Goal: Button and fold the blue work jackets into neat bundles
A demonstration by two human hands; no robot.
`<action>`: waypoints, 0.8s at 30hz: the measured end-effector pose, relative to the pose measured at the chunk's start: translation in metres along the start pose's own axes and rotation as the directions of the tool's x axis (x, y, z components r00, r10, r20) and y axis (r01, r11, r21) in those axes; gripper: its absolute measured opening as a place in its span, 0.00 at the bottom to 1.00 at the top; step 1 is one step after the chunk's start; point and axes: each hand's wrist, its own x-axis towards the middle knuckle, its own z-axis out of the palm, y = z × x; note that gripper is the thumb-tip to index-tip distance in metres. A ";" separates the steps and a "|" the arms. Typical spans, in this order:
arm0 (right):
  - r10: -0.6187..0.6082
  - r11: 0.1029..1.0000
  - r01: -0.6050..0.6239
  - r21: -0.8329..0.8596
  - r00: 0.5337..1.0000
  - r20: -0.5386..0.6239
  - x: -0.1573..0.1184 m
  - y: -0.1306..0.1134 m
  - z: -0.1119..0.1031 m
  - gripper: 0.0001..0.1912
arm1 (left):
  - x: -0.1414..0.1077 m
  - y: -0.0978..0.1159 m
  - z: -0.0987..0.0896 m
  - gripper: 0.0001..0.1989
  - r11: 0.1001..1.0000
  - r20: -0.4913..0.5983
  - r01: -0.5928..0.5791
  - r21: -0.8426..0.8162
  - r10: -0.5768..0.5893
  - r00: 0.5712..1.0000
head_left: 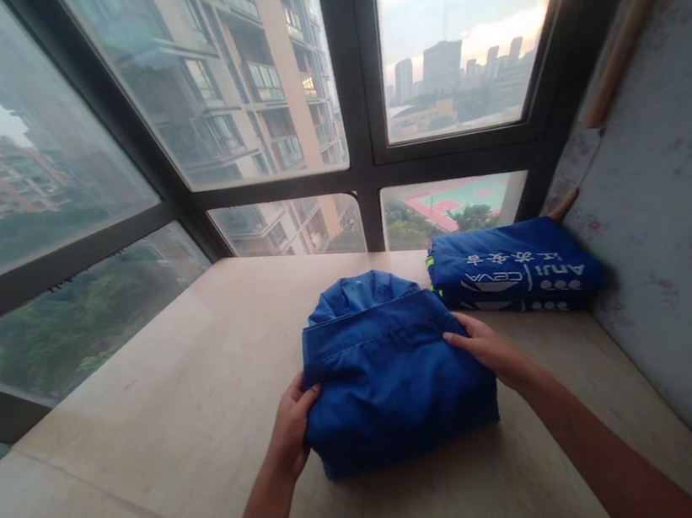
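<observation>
A folded blue cloth garment with its collar showing (393,380) is gripped at both side edges by the left hand (297,422) and the right hand (481,343), thumbs over fingers, on a pale, smooth stone-like surface (164,385). Beside it, white-lettered folded blue clothing (513,267) is set near dark-framed windows (357,122).

Solid blue folded garment (393,380), pale beige ledge (163,376), pink-flowered pale wallpaper (670,250)
</observation>
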 end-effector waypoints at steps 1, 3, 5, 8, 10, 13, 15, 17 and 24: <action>0.019 0.998 -0.020 -0.059 1.000 -0.017 0.008 0.004 0.001 0.32 | 0.008 -0.005 0.000 0.30 0.999 -0.047 0.007 0.035 -0.006 0.999; 0.075 0.980 -0.087 -0.181 0.995 -0.072 0.022 0.013 0.004 0.31 | 0.023 -0.016 -0.001 0.27 0.993 -0.146 0.047 0.105 -0.031 0.989; 0.102 0.957 -0.137 -0.258 0.984 -0.144 0.029 0.022 0.004 0.31 | 0.033 -0.024 -0.003 0.25 0.987 -0.215 0.076 0.138 -0.045 0.976; 0.105 0.964 -0.150 -0.219 0.974 -0.203 0.019 0.031 0.002 0.33 | 0.025 -0.028 -0.007 0.24 0.985 -0.218 0.112 0.130 -0.082 0.973; 0.131 0.979 -0.158 -0.127 0.971 -0.200 0.001 0.037 0.000 0.35 | 0.008 -0.029 -0.011 0.27 0.977 -0.178 0.175 0.125 -0.151 0.972; 0.119 0.991 -0.128 -0.044 0.977 -0.175 -0.028 0.048 0.001 0.36 | -0.021 -0.032 -0.013 0.31 0.970 -0.074 0.206 0.133 -0.197 0.978; 0.069 0.992 -0.089 -0.095 0.978 -0.194 -0.043 0.057 0.002 0.34 | -0.034 -0.037 -0.012 0.30 0.973 -0.055 0.151 0.174 -0.143 0.988; 0.028 0.972 -0.085 -0.221 0.969 -0.247 -0.054 0.066 0.003 0.32 | -0.040 -0.044 -0.010 0.30 0.957 -0.115 0.071 0.280 -0.040 0.993; -0.020 0.914 -0.112 -0.391 0.948 -0.317 -0.081 0.079 0.007 0.28 | -0.048 -0.067 -0.015 0.29 0.762 -0.264 -0.008 0.648 0.234 0.936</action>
